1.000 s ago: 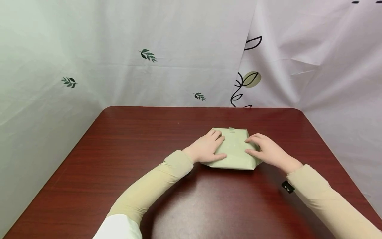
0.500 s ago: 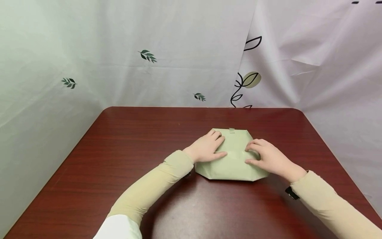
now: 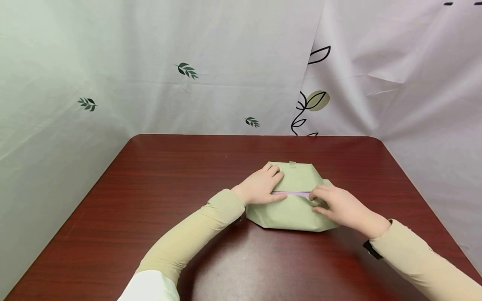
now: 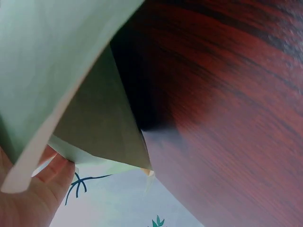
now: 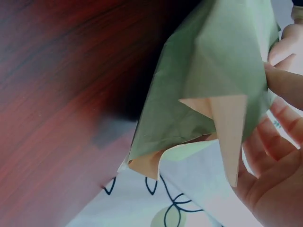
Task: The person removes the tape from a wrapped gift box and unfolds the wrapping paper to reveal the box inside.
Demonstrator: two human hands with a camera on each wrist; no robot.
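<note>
A parcel (image 3: 297, 177) in pale green wrapping paper lies on the table. A strip of its lilac contents (image 3: 301, 194) shows through a gap between the far fold and the near flap (image 3: 290, 213). My left hand (image 3: 260, 185) rests on the parcel's left side, fingers spread, with the thumb across the gap. At the right end, my right hand (image 3: 339, 207) pinches the near flap's edge with bent fingers and thumb. Loose folded paper (image 5: 232, 137) with a pale inner side sticks out at that end in the right wrist view. The left end's fold (image 4: 99, 113) gapes in the left wrist view.
The dark red wooden table (image 3: 150, 188) reaches back to a white curtain (image 3: 226, 96) with leaf prints, which also hangs along both sides. A small piece of clear tape (image 3: 292, 164) sits on the parcel's far edge.
My right hand has drawn the near flap toward me, exposing the lilac strip between the flaps. The paper's right end has spread out. My left hand has stayed in place.
</note>
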